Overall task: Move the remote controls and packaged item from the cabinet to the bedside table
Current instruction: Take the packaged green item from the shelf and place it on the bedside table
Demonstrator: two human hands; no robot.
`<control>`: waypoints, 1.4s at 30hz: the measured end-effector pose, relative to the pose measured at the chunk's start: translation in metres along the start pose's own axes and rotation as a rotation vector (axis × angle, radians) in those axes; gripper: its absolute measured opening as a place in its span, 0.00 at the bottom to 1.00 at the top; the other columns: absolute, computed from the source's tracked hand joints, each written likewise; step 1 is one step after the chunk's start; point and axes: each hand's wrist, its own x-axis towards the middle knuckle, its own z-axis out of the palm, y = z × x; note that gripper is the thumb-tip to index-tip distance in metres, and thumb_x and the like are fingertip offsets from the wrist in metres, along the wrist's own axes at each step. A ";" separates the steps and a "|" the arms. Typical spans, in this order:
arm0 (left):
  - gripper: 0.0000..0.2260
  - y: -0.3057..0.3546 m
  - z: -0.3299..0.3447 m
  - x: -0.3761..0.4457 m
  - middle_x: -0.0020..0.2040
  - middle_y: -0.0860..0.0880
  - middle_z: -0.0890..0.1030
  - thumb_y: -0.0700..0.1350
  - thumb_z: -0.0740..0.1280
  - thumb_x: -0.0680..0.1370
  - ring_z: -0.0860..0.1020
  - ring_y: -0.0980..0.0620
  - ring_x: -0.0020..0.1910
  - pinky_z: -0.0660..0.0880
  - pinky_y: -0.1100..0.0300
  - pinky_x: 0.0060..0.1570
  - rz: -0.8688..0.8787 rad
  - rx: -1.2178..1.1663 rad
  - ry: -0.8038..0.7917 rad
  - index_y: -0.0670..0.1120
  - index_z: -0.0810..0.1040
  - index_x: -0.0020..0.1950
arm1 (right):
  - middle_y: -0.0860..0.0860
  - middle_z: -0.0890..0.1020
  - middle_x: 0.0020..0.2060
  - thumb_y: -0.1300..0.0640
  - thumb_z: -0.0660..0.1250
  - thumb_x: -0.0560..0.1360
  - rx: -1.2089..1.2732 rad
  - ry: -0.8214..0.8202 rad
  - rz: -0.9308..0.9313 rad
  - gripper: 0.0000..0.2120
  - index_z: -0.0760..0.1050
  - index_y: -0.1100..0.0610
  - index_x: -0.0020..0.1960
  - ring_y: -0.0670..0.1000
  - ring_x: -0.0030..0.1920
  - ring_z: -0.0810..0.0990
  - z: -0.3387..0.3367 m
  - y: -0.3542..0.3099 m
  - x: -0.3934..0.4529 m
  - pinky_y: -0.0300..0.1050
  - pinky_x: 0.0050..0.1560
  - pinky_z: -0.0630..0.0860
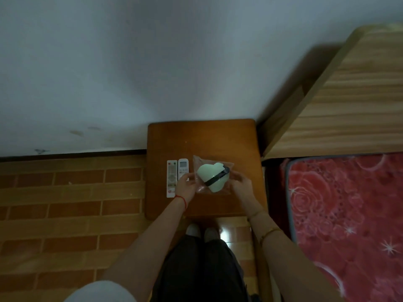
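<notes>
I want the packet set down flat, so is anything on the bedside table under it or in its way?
Nothing visible blocks it. Both hands, left hand and right hand, hold the packet over bare bedside table. The two remotes lie side by side just to its left, clear of that spot.

A plain pale wall fills the upper part of the view, with a dark baseboard along its bottom and a few faint marks above it. The floor has a brown brick pattern and the light is dim. At the right stands a light wooden headboard, and below it lies a mattress with a red rose pattern.
</notes>
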 end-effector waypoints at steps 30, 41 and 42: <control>0.19 0.070 -0.095 -0.156 0.68 0.47 0.74 0.44 0.65 0.79 0.72 0.48 0.68 0.70 0.53 0.67 0.514 0.695 0.176 0.47 0.71 0.71 | 0.57 0.74 0.66 0.56 0.63 0.78 -0.846 0.112 -0.618 0.22 0.68 0.59 0.70 0.59 0.68 0.68 -0.047 -0.099 -0.164 0.54 0.66 0.67; 0.18 0.082 -0.143 -0.296 0.69 0.47 0.73 0.44 0.63 0.80 0.71 0.49 0.68 0.69 0.53 0.68 0.702 0.716 0.349 0.49 0.70 0.71 | 0.54 0.73 0.67 0.53 0.63 0.78 -0.903 0.109 -0.895 0.23 0.67 0.57 0.72 0.56 0.70 0.65 -0.066 -0.134 -0.291 0.54 0.69 0.66; 0.18 0.078 -0.144 -0.304 0.69 0.47 0.73 0.44 0.63 0.80 0.71 0.49 0.68 0.69 0.53 0.68 0.704 0.712 0.362 0.49 0.70 0.71 | 0.53 0.73 0.67 0.53 0.63 0.78 -0.905 0.107 -0.908 0.23 0.67 0.57 0.72 0.55 0.70 0.65 -0.065 -0.132 -0.299 0.53 0.69 0.66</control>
